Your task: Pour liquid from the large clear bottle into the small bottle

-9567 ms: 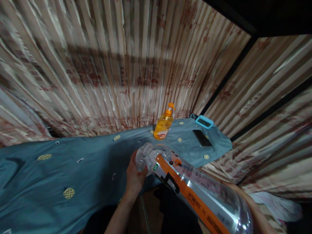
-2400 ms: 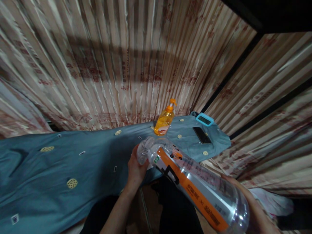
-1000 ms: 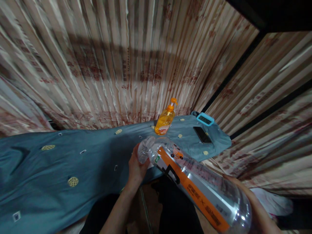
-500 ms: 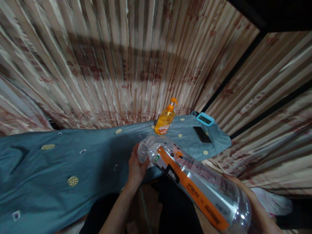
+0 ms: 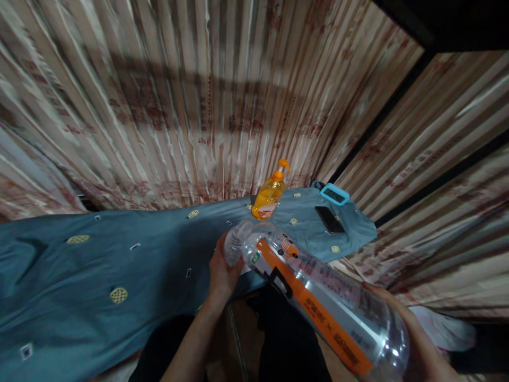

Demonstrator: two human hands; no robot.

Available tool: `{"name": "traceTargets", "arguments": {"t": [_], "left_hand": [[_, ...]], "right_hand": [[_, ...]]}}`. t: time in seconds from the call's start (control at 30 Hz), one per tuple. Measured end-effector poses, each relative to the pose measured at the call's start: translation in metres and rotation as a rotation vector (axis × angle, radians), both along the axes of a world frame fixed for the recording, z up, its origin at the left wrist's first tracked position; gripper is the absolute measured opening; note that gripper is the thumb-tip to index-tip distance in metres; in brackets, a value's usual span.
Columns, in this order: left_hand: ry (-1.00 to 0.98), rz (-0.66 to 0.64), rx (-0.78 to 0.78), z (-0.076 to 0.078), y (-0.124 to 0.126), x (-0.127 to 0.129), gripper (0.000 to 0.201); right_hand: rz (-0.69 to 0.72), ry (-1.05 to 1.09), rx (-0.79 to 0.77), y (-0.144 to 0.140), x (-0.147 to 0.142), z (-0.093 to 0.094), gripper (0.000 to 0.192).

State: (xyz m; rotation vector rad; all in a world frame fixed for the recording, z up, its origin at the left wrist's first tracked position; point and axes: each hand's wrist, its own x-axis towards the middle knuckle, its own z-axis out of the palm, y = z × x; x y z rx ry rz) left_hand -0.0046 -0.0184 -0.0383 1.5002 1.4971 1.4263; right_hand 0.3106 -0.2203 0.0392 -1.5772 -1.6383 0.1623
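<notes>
A large clear plastic bottle (image 5: 318, 297) with an orange and silver label lies slanted across my lap area, its wide rounded end near me at the lower right. My left hand (image 5: 223, 269) is closed around the clear ribbed end (image 5: 237, 243) at the far left, just past a narrow waist. Whether that end belongs to the bottle or is a separate piece, I cannot tell. Behind the wide end, my right hand (image 5: 413, 326) supports the bottle from the right side, with most of its fingers hidden. No liquid shows inside the bottle.
An orange pump bottle (image 5: 269, 197) stands on the teal patterned cloth (image 5: 151, 254), just beyond the clear bottle. Further right are a dark phone (image 5: 330, 219) and a blue-framed digital clock (image 5: 334, 194). Pleated curtains (image 5: 178, 106) hang behind, with a black frame bar (image 5: 382, 116) at the right.
</notes>
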Motion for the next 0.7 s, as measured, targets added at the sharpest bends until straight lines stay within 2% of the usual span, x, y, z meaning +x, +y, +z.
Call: {"name": "traceTargets", "arguments": {"t": [0.4,0.53,0.7], "left_hand": [[-0.004,-0.012,0.000,-0.0003,0.0010,-0.0004,0.060],[-0.015,-0.007,0.012,0.0029,-0.0003,0.0004,0.058],[-0.025,-0.023,-0.006,0.0043,-0.0007,0.0001,0.058]], "right_hand": [[0.050,0.055,-0.001,0.0027,-0.0011,0.0016,0.101],[0.021,0.032,0.034,0.0025,0.0000,0.0028,0.103],[0.005,0.015,0.005,-0.0005,0.0006,-0.0015,0.103]]}}
